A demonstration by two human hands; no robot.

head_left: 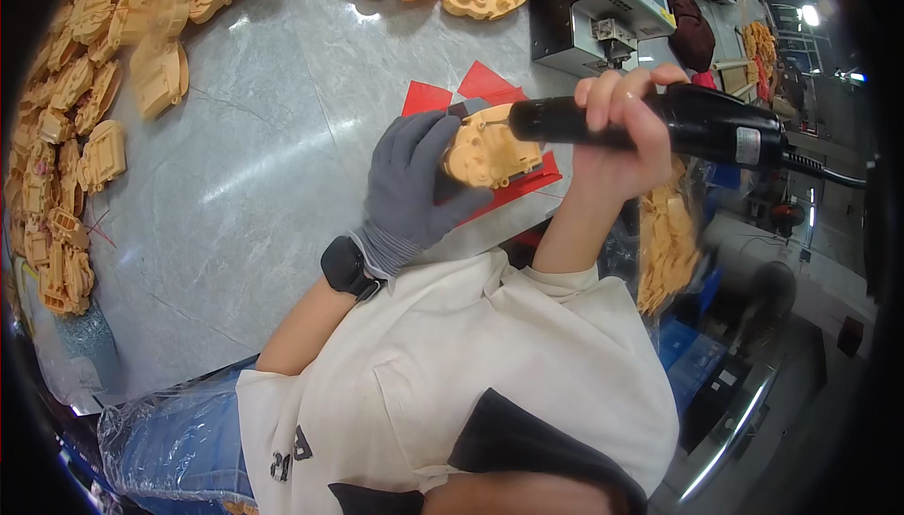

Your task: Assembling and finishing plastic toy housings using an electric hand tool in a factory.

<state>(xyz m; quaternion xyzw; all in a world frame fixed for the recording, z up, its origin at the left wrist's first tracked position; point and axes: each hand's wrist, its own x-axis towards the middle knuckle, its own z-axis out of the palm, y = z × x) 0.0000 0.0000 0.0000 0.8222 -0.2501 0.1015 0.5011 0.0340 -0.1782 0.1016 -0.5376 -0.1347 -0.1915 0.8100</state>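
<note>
My left hand [403, 176], in a grey knit glove, is closed around the left side of a yellow-orange moulded plastic housing [482, 155]. In my bare right hand [623, 124] is a black corded electric screwdriver [720, 127], with my fingers wrapped round its barrel. Its nose reaches over the upper right of the housing; whether the bit touches it I cannot tell. Beneath and around the housing show a red tape-like strip [518, 187] and red flaps [428, 98] on the table.
Many similar yellow housings [97, 157] are heaped along the table's left and far edges. A black and grey machine [603, 16] stands at the back right. More yellow parts [667, 247] fill a plastic-lined container on my right. A blue, plastic-covered bin [179, 440] sits at the lower left.
</note>
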